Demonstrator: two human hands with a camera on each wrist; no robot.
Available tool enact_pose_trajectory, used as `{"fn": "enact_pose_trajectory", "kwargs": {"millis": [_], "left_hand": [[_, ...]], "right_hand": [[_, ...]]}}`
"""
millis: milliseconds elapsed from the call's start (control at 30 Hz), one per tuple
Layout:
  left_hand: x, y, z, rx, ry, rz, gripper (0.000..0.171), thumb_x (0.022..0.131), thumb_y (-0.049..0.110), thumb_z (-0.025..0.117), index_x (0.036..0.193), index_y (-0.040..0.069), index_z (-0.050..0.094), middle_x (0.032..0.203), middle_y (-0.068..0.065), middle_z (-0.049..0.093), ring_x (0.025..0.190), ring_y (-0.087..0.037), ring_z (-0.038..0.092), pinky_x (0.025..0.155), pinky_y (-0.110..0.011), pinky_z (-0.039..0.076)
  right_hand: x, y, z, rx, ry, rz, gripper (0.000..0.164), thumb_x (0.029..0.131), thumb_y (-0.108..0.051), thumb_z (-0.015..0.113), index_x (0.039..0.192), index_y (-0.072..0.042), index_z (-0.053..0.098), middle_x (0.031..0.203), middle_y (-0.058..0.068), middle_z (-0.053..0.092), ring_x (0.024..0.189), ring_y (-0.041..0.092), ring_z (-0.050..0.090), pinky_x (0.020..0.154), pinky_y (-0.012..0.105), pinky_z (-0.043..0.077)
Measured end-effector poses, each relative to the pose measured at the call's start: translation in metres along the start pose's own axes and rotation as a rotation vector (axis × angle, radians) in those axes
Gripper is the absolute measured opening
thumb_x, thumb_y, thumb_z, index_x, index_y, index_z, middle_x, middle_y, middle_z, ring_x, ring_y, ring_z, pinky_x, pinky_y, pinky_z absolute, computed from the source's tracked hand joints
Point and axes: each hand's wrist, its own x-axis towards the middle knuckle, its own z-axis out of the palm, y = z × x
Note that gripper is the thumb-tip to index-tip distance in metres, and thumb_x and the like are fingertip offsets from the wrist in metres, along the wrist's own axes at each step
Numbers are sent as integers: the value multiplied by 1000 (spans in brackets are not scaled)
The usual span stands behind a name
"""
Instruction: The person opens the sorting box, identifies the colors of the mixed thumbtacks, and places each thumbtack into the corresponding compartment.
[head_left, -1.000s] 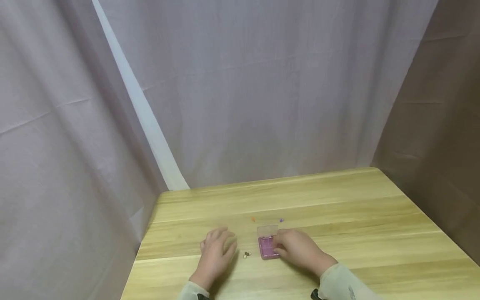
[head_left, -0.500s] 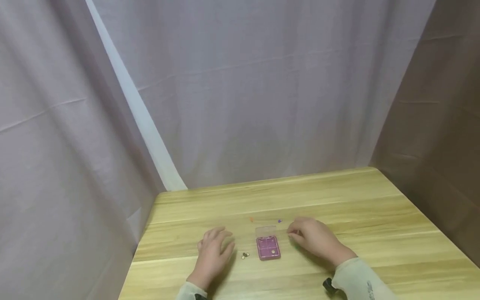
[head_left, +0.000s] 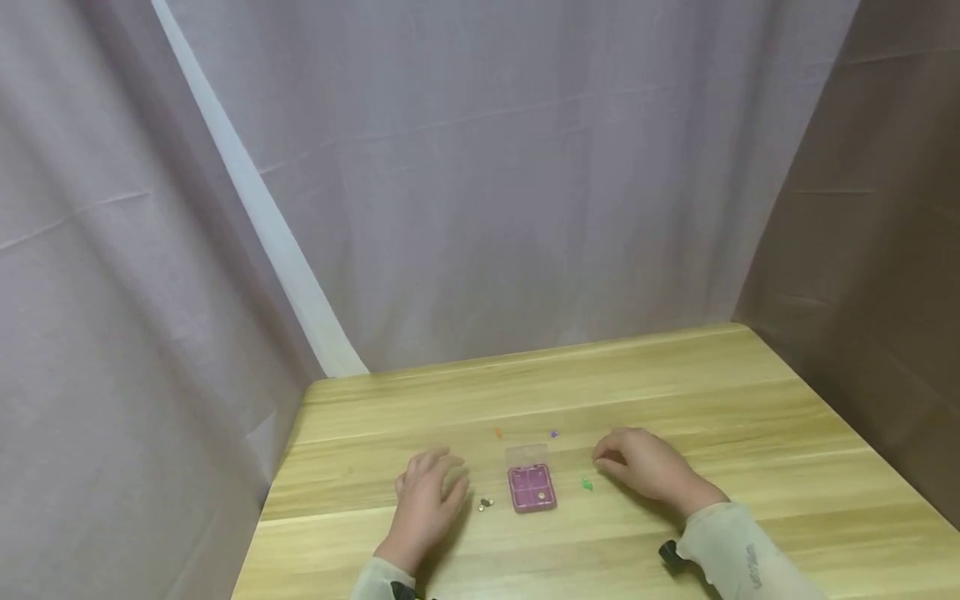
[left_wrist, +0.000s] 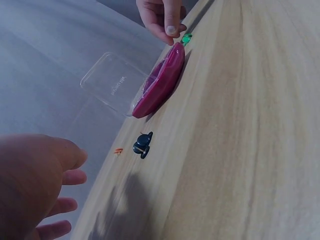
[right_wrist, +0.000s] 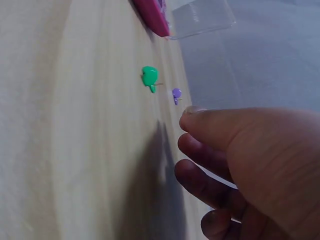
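A small purple case with compartments lies on the table, its clear lid folded back. One small gold round piece sits in its lower right compartment. My left hand hovers left of the case with relaxed fingers and holds nothing. Between them lies a cluster of dark, gold-edged pieces. My right hand is right of the case, fingers loosely bent, nothing visible between them. Closest to it is a green piece with a thin pin; a purple piece lies beyond.
Behind the case, to its left, lies a small orange piece. The wooden table ends at grey curtains at the back and sides.
My right hand has left the case and moved right, uncovering the gold piece in the compartment and the green piece on the table. My left hand has stayed nearly in place.
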Motion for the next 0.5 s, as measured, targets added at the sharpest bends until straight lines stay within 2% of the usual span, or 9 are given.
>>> {"fn": "enact_pose_trajectory", "kwargs": {"millis": [233, 500], "left_hand": [[2, 3, -5, -11, -3, -4, 34, 89, 35, 68, 119, 19, 67, 139, -12, 56, 129, -28, 38, 100, -65, 29], [3, 4, -5, -23, -12, -8, 33, 90, 34, 68, 119, 19, 67, 140, -12, 54, 129, -28, 37, 100, -63, 28]], "right_hand": [[2, -6, 8, -2, -30, -77, 8, 85, -28, 74, 94, -30, 74, 92, -16, 68, 88, 5, 60, 84, 44, 56], [1, -12, 12, -30, -43, -74, 8, 83, -29, 75, 90, -30, 72, 91, -16, 71, 88, 4, 61, 85, 44, 56]]}}
